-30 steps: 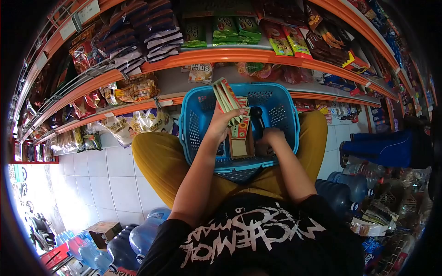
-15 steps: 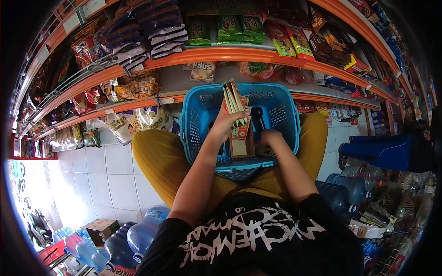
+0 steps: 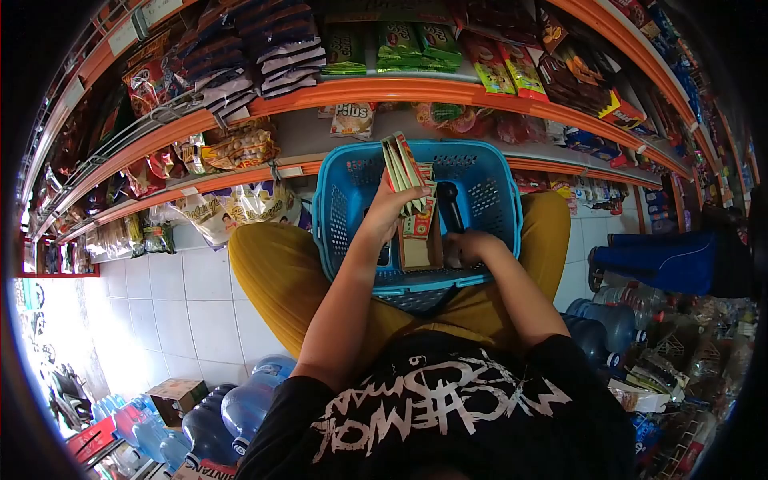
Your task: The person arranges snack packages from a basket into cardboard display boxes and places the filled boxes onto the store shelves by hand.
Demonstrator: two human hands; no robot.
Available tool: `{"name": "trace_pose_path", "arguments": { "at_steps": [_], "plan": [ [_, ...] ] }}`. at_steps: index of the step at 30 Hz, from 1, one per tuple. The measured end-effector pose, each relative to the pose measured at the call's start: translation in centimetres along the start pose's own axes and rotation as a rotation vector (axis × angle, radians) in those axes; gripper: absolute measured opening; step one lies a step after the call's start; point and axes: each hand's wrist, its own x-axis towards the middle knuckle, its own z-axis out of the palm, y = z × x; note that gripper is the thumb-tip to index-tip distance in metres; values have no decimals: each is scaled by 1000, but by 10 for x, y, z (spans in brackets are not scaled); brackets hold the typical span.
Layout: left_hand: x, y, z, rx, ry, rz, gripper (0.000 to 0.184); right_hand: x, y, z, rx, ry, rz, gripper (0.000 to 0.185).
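My left hand [image 3: 388, 210] is closed round a stack of thin flat packs [image 3: 405, 172] with pale edges and red-green faces, held tilted above a blue plastic basket [image 3: 326, 232]. Under the stack, an open cardboard box [image 3: 422, 254] stands in the basket with more small red-and-green packs [image 3: 417, 226] inside. Low in the basket, right of that box, is my right hand [image 3: 474, 246]. Its fingers curl downward and are partly hidden, around something I cannot make out. Just beyond it lies a long black object [image 3: 450, 204], perhaps a handle.
The basket rests between my crossed legs. Ahead, orange-edged shelves [image 3: 376, 90] carry snack packets, with a Pilus bag [image 3: 353, 118] on a lower one. Large water bottles [image 3: 248, 404] stand at left, others [image 3: 612, 322] at right. A blue cloth-like item [image 3: 668, 260] is at far right.
The stack in my left hand has shifted slightly up and left. My right hand has moved slightly, staying low in the basket beside the cardboard box.
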Motion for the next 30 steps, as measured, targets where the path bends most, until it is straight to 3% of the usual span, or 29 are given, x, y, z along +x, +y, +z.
{"name": "trace_pose_path", "arguments": {
  "at_steps": [2,5,8,11,13,14,16,19,20,21,23,24,25,27,29,30],
  "plan": [
    [0,2,0,-29,-8,2,73,5,3,5,21,272,-39,48],
    [3,-2,-6,-2,20,44,67,5,18,1,210,392,-57,33],
    [3,0,-12,-25,68,32,68,-55,7,-35,395,544,-153,31],
    [0,3,-10,99,155,39,68,-113,-3,-58,856,639,-334,21],
    [13,-15,-17,148,158,117,62,-122,2,-56,1254,672,-512,28],
    [15,-22,-15,61,134,106,62,-122,-3,-54,1253,676,-513,28],
    [4,-15,4,-83,86,55,63,-113,-22,-50,1912,583,-793,32],
    [-9,-6,22,-304,76,-179,38,-80,-33,-41,1985,466,-676,37],
    [-8,-13,18,-302,79,-177,38,-78,-41,-41,1900,499,-542,41],
    [-4,-26,12,-256,60,-119,35,-82,-53,-45,1900,496,-544,41],
    [-5,-28,9,-210,43,-62,34,-90,-69,-48,1656,687,-236,45],
    [-10,-20,13,-284,81,-91,34,-81,-68,-43,1248,998,-192,47],
    [-13,-16,15,-358,117,-121,34,-79,-63,-40,1249,997,-190,47],
    [-9,-19,11,-360,90,-106,34,-79,-55,-39,890,1401,-340,44],
    [-7,-21,9,-362,66,-89,34,-81,-53,-41,940,1449,-463,48],
    [-9,-19,10,-372,29,-100,35,-92,-55,-45,650,1459,-504,50]
  ]
}}
